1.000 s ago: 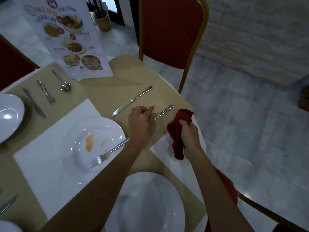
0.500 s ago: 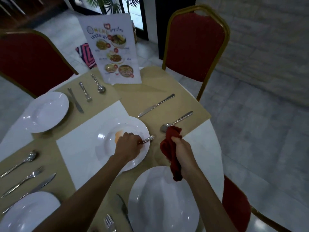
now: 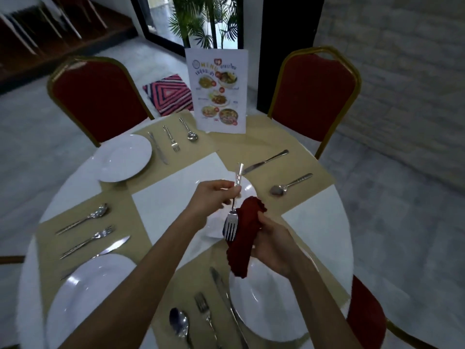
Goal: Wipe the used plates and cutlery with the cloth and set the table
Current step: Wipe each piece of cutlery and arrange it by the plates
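Note:
My left hand (image 3: 214,197) pinches the handle of a fork (image 3: 232,217), held upright with its tines pointing down. My right hand (image 3: 273,244) holds a dark red cloth (image 3: 245,238) just behind the tines. Both hands hover above the used white plate (image 3: 247,187) in the middle of the round table (image 3: 324,217); my hands hide most of that plate. A knife (image 3: 264,161) and a spoon (image 3: 289,186) lie on the tan placemat at the right.
Three clean white plates stand at the far left (image 3: 124,157), near left (image 3: 85,298) and near middle (image 3: 274,306), each with cutlery beside it. A menu card (image 3: 217,90) stands at the table's far edge. Red chairs (image 3: 312,94) ring the table.
My left hand has lifted the fork off the used plate and turned it tines down. My right hand has brought the cloth up against the tines. The camera has tilted up.

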